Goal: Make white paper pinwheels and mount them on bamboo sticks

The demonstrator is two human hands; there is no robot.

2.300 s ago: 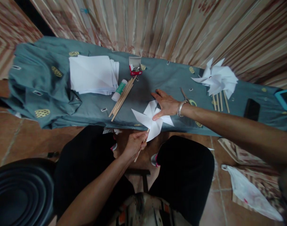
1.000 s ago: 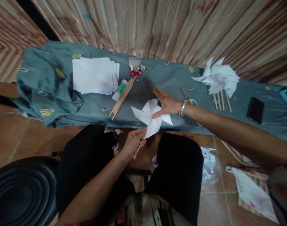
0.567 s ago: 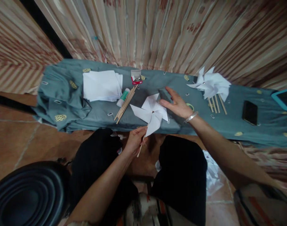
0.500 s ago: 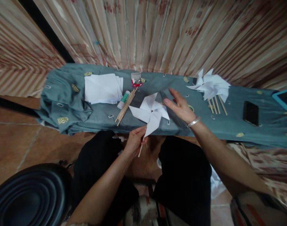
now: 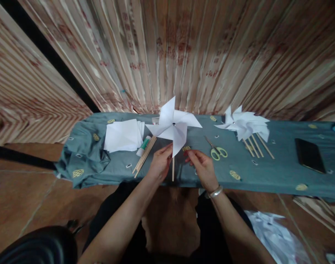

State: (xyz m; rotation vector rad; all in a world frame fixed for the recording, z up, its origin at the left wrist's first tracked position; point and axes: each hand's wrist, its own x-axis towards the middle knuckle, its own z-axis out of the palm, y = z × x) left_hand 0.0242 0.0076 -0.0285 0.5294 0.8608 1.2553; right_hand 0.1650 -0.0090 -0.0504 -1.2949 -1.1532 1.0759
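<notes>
A white paper pinwheel [image 5: 173,126] with a silver pin at its centre is held upright over the cloth. My left hand [image 5: 161,163] is closed round its thin wooden stick, just under the blades, and the lower end of the stick pokes out below. Just right of the pinwheel, my right hand [image 5: 202,165] is apart from it, fingers loosely curled; I see nothing in them. Green-handled scissors [image 5: 218,152] lie on the cloth right of that hand. Wooden sticks [image 5: 145,157] and a glue stick [image 5: 143,146] lie to the left of my left hand.
A stack of white paper [image 5: 122,135] lies at the left of the cloth-covered table [image 5: 184,181]. Several finished pinwheels [image 5: 246,125] overlap at the right, beside a dark phone [image 5: 310,156]. The pinwheel partly hides a small box [image 5: 155,121]. A plastic bag [image 5: 277,234] is on the floor.
The pinwheel has risen and stands more upright, raised by my left hand. My right hand has drawn down and inward from beyond the pinwheel's right side, uncovering the scissors. The view has tilted up.
</notes>
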